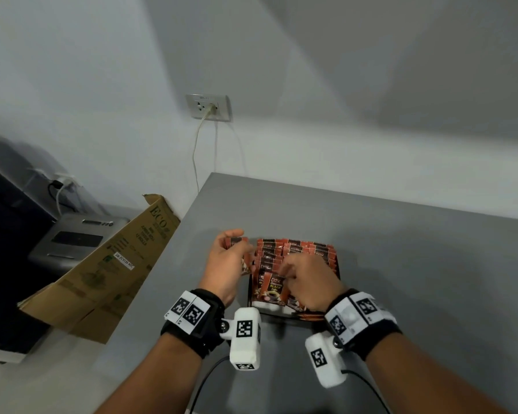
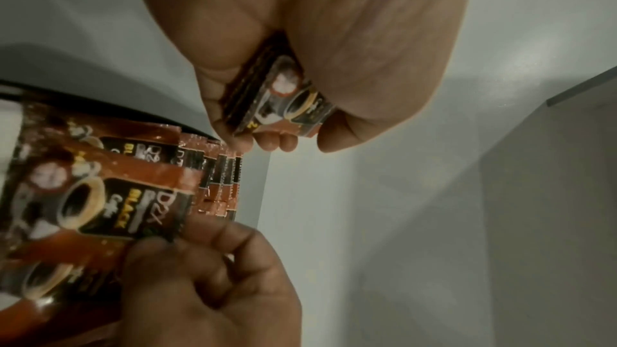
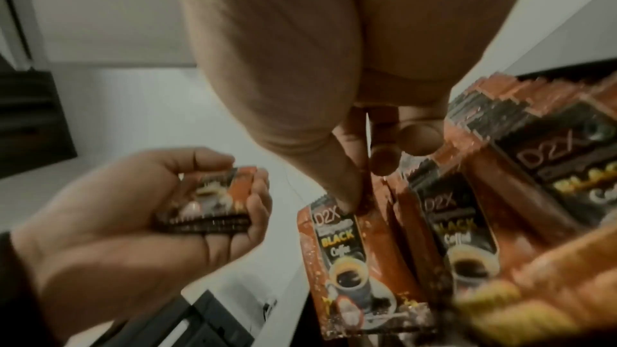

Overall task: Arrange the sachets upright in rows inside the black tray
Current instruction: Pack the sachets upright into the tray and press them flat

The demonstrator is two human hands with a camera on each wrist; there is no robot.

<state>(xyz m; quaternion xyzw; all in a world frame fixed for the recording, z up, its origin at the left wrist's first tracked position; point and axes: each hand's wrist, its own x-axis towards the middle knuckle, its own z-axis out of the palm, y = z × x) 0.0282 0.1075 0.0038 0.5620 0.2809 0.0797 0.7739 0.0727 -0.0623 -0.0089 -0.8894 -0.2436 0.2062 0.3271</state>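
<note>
A black tray (image 1: 249, 289) on the grey counter holds rows of upright red-and-black coffee sachets (image 1: 296, 249). My left hand (image 1: 226, 264), just left of the tray, grips a small stack of sachets (image 2: 277, 99), also seen as the held stack (image 3: 213, 202) in the right wrist view. My right hand (image 1: 304, 279) is over the tray's near end and pinches the top of one sachet (image 3: 343, 255), the front sachet (image 1: 271, 288) of the left row, which leans toward me. More sachets (image 3: 457, 236) stand beside it.
The grey counter (image 1: 416, 279) has a left edge (image 1: 174, 234) close to my left hand. A flattened cardboard box (image 1: 108, 270) leans against that edge, with a grey appliance (image 1: 75, 240) behind it. A wall socket with a cord (image 1: 208, 107) is above.
</note>
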